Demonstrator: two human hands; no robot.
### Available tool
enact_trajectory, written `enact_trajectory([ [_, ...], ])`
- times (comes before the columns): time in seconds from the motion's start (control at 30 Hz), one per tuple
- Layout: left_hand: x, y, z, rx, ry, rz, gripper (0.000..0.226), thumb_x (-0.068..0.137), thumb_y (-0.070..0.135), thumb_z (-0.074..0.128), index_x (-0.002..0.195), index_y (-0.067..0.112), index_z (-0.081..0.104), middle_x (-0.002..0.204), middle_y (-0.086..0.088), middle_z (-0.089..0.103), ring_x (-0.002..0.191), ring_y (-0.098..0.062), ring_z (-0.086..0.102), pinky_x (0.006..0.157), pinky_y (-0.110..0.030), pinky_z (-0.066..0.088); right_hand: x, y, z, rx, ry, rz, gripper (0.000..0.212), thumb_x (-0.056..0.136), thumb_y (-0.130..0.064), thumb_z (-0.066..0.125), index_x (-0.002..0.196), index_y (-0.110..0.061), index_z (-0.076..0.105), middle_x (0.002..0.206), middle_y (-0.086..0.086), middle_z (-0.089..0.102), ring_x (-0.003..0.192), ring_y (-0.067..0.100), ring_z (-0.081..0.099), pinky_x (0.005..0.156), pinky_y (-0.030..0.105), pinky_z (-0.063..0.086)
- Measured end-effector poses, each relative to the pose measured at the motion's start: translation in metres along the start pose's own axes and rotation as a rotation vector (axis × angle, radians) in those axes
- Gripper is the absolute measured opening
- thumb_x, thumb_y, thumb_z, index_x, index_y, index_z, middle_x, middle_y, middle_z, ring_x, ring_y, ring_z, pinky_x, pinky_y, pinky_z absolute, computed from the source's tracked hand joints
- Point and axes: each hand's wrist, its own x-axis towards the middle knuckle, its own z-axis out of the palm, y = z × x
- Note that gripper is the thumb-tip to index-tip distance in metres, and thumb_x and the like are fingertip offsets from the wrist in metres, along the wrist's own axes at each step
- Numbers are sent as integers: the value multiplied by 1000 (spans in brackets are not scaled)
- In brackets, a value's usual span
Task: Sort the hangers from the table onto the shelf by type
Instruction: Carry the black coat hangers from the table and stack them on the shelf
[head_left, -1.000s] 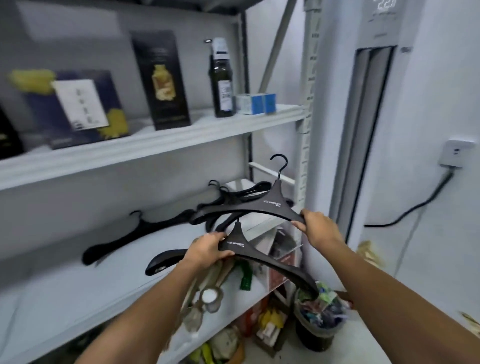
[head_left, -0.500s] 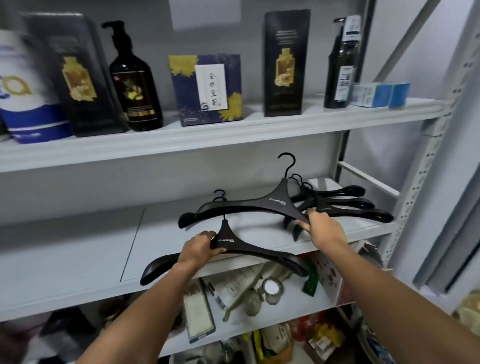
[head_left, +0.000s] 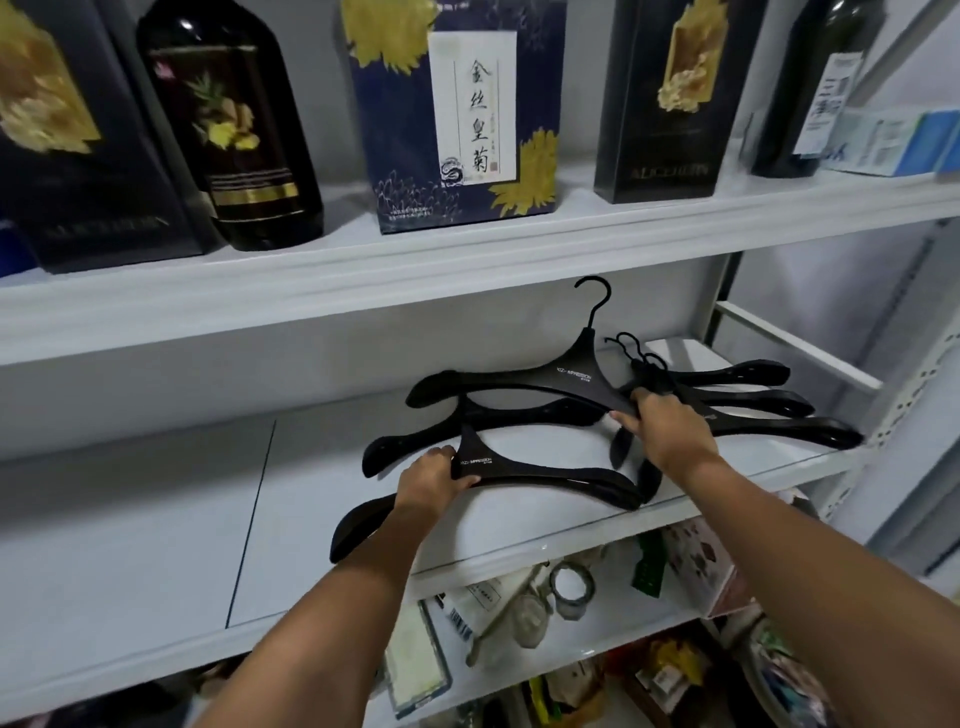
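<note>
Head camera: since half a second ago both hands have carried their hangers inward, so the pair now sits over the middle shelf rather than at its front edge. The left hand has its fingers curled round the neck of the near hanger, left of the pile of hangers and closer to the front edge. The right hand pinches one arm of the far hanger, fingertips right against the pile's left side. Both look the same broad black type as the pile, so delivery seems nearly done; only setting down and letting go remain. Another hanger lies left of the pile, under the held pair. Further left of the pile the board runs on wide, giving room to swing. Above the pile the upper shelf sits low, near the far hanger's hook. Right of the pile a rail and a post close things off.
</note>
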Motion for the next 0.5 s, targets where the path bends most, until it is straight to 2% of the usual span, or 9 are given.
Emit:
enact_trajectory([
  [0.3,63,-7,28,4,-33,-16,48,88,46,58,121,11,53,119,-10,60,111,-28,58,91,-37,48,36,-1,18,-16,-48,82,46,96,-47,45,116,-7,54,105,17,64,100,37,61,78,40,48],
  [0.5,77,-5,36,11,17,-18,50,87,47,58,122,11,52,122,-9,58,114,-28,55,92,-38,47,56,2,20,-34,-76,51,45,97,-46,44,116,-7,53,101,17,63,96,37,61,72,37,45],
])
